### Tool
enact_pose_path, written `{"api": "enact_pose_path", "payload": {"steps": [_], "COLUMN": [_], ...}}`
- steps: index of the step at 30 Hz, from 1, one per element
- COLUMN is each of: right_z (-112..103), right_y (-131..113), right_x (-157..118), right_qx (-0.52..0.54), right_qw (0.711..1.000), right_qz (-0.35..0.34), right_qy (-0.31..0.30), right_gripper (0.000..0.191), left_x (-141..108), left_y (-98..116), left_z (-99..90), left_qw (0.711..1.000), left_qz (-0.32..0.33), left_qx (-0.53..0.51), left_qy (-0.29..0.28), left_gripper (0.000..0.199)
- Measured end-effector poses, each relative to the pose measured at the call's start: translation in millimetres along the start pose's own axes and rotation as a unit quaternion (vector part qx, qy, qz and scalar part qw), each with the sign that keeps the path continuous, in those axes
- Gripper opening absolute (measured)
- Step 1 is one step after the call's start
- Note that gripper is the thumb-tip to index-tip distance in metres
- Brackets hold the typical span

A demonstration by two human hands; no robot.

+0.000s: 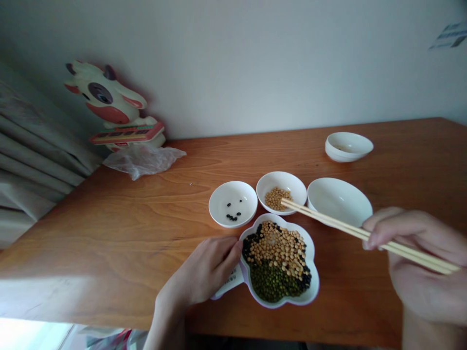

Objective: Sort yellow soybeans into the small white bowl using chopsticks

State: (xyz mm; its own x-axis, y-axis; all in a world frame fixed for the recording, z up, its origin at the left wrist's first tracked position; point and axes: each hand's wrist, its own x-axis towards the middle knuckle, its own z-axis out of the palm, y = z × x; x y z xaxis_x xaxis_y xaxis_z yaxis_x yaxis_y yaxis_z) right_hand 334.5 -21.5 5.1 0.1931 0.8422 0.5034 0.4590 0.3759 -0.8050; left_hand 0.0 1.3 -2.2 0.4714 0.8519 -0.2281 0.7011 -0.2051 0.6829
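A pair of long, pale wooden chopsticks (328,220) is being held in the right hand (419,248), with the fingers clamped on the shafts. The tips are being kept over a small round white bowl (294,183), right at the pale yellow beans (274,198) inside it; whether a bean is being gripped between the tips cannot be told.

A white flower-shaped dish with a lilac edge (311,252) is being touched at its left rim by the left hand (206,267), beside a labelled handle (234,277). The fingers are being held close together; whether they are clamped on the dish cannot be told. Yellow beans at the back and middle, green beans (272,282) at the front and black beans at the left and right edges are being contained in it.

A few black beans (233,218) are being held in a second round white bowl (218,206), left of the first. A third, wider white bowl (337,197) is being partly covered by the chopsticks, and a fourth white bowl (352,142) is being supported farther back on the brown wooden table (127,243).
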Motion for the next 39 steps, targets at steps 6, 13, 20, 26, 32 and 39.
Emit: {"api": "enact_pose_path", "payload": {"steps": [6, 13, 20, 26, 32, 39], "right_z": [6, 6, 13, 17, 18, 15], "right_y": [-9, -3, -13, -20, -17, -12], "right_x": [0, 4, 3, 5, 2, -2], "right_qx": [0.041, 0.042, 0.06, 0.053, 0.072, 0.072], "right_qw": [0.974, 0.948, 0.963, 0.973, 0.973, 0.975], "right_qz": [0.016, 0.043, -0.001, -0.023, -0.015, -0.027], "right_qy": [-0.223, -0.314, -0.265, -0.224, -0.218, -0.21], "right_gripper": [0.088, 0.088, 0.065, 0.064, 0.07, 0.07], "left_x": [-2, -1, -2, -2, -2, -1], "left_y": [-2, 0, -1, -2, 0, 0], "left_z": [0.4, -0.3, 0.6, 0.3, -0.1, 0.1], "left_qw": [1.0, 1.0, 1.0, 1.0, 1.0, 1.0], "left_qz": [0.005, 0.003, 0.005, 0.002, 0.001, 0.0], "left_qx": [0.011, 0.024, 0.023, 0.022, 0.018, 0.021], "left_qy": [0.006, 0.01, 0.012, 0.004, 0.006, 0.012], "left_gripper": [0.049, 0.049, 0.049, 0.049, 0.049, 0.049]}}
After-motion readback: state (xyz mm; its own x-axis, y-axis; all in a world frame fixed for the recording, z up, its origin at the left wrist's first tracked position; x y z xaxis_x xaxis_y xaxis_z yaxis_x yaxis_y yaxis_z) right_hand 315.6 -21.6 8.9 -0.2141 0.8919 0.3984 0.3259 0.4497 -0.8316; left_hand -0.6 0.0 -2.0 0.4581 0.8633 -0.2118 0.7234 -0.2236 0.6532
